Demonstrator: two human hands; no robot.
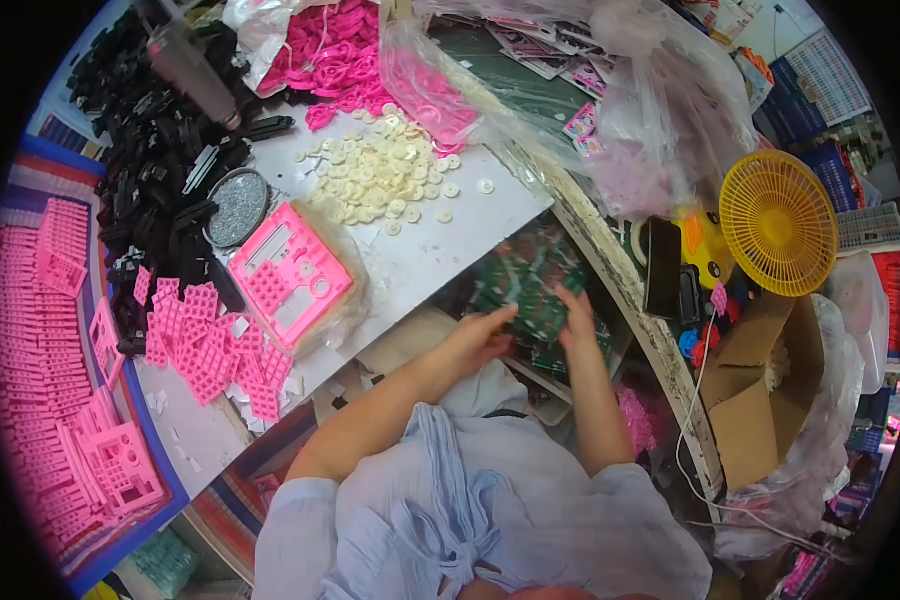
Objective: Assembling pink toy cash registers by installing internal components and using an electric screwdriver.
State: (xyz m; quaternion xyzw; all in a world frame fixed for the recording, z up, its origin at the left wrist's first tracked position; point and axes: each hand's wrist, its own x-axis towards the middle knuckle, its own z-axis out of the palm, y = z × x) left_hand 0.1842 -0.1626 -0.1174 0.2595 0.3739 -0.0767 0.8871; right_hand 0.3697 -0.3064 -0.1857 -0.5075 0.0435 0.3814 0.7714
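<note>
In front of my body is a batch of green circuit boards [532, 285], smeared by motion. My left hand [485, 335] grips their near left edge with its fingers curled in. On the right side, my right hand [576, 315] holds the edge with the thumb on top and the other fingers mostly hidden. More green boards lie below, partly covered by the hands. Left of them, on the white tabletop [400, 280], a pink plastic panel [290, 272] rests on a plastic-wrapped stack. Pink button pads [215, 345] are heaped beside it.
Cream discs [385, 170], pink parts [335, 50], black plastic parts [140, 130] and a round dish of small metal pieces [238, 207] crowd the table. At left stand rows of pink panels [40, 330]. At right are a yellow basket [778, 222], a phone [661, 268] and a cardboard box [760, 400].
</note>
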